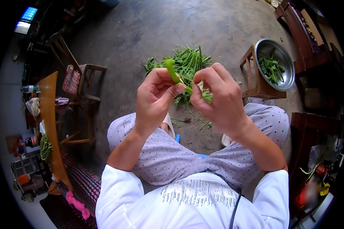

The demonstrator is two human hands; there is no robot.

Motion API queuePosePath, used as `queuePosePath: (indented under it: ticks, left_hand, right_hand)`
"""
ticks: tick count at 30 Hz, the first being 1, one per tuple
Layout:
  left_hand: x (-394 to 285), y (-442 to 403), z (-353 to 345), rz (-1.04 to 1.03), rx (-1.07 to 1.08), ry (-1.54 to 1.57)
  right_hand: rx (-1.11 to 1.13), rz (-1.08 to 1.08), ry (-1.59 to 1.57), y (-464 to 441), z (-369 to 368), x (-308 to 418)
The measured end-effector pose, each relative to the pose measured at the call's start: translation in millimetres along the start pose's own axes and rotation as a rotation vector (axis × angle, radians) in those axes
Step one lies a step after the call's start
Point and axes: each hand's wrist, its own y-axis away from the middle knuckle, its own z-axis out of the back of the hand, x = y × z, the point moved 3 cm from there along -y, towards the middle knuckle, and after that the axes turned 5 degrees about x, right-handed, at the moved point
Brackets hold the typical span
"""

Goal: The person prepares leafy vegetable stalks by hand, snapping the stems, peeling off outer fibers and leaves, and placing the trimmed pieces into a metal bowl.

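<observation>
Between my two hands, above my lap, is a green stem (172, 71) with a bend or break near its middle. My left hand (155, 93) pinches it between thumb and fingers, the thicker upper end rising past my fingertips. The fingers of my right hand (219, 97) are closed at the stem's lower end, close to the left thumb. Some pale green leaf (206, 95) shows beside my right fingers. Beyond my hands a heap of leafy green stems (187, 57) lies on the floor, partly hidden by them.
At the right, a metal basin (288, 82) with some greens in it sits on a wooden stool (249, 66). A wooden chair (84, 76) and a table (49, 114) stand at the left. Long green beans (46, 148) lie on the table's far edge. Loose scraps (204, 124) are on the floor.
</observation>
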Motion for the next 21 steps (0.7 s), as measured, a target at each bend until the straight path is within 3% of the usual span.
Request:
queuePosePath:
  ticks: [3,6,13,17,19,21]
  left_hand:
    - [0.8,-1.3,5.4,-0.009,0.019,-0.023]
    - [-0.2,-2.3,8.6,0.016,-0.023,0.021]
    - [-1.0,-4.5,16.2,0.068,-0.077,0.164]
    - [-2.8,-4.6,23.7,0.042,-0.094,0.183]
    - [-4.7,-4.2,30.8,0.022,-0.104,0.187]
    - [-7.2,-4.1,36.5,0.002,-0.113,0.192]
  right_hand:
    - [0.071,-0.167,-0.219,-0.9,1.5,-12.9]
    - [0.191,-0.444,-0.870,2.1,-6.1,-32.2]
    - [0.288,-0.525,-1.353,2.9,-4.4,-35.6]
    - [0.329,-0.501,-1.102,5.3,2.6,-45.8]
    - [0.373,-0.500,-0.638,7.9,8.1,-54.7]
    - [0.374,-0.484,-0.552,10.1,12.7,-59.6]
